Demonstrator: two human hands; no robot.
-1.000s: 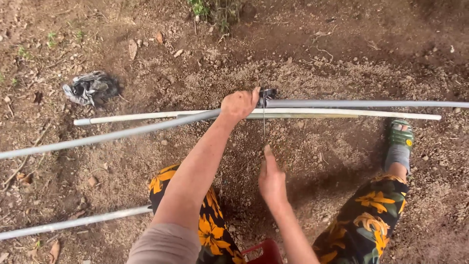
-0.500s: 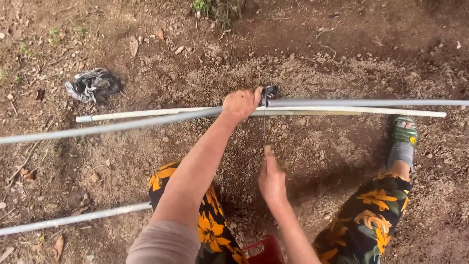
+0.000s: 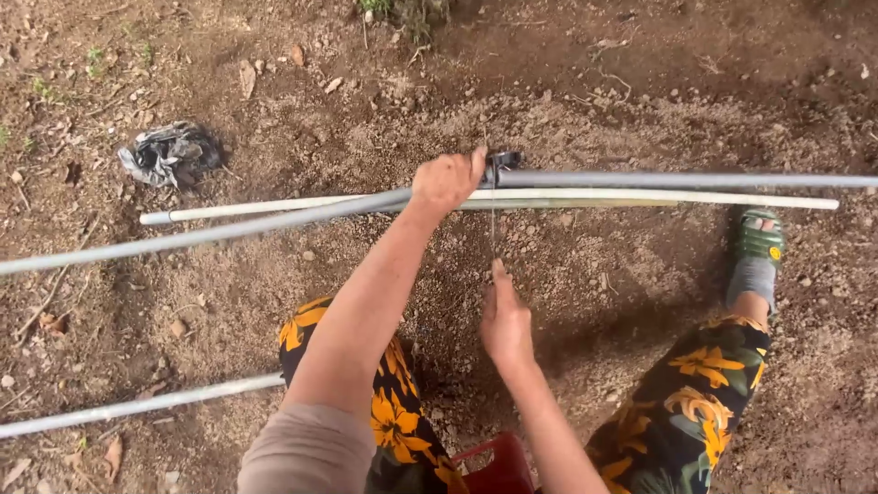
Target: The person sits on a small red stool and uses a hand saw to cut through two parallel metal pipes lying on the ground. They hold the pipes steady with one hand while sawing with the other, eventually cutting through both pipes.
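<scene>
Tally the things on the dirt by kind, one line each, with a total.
Long poles: 4, being the grey pole in the left hand, the grey pole joining it, a pale pole behind, and one near the knee
Thin wire pulled by the right hand: 1
Crumpled rag: 1
Sandal: 1
Total: 7

Lying crumpled on bare brown soil at upper left: a grey-black plastic rag or bag (image 3: 169, 153). Resting along the lower left, well apart from it: a separate grey metal pipe (image 3: 137, 405). Showing at the bottom edge: a red plastic stool or crate corner (image 3: 494, 468). Scattering around: dry brown leaves (image 3: 247, 78), small pebbles, sparse green weeds (image 3: 402, 9) at the top edge.
</scene>
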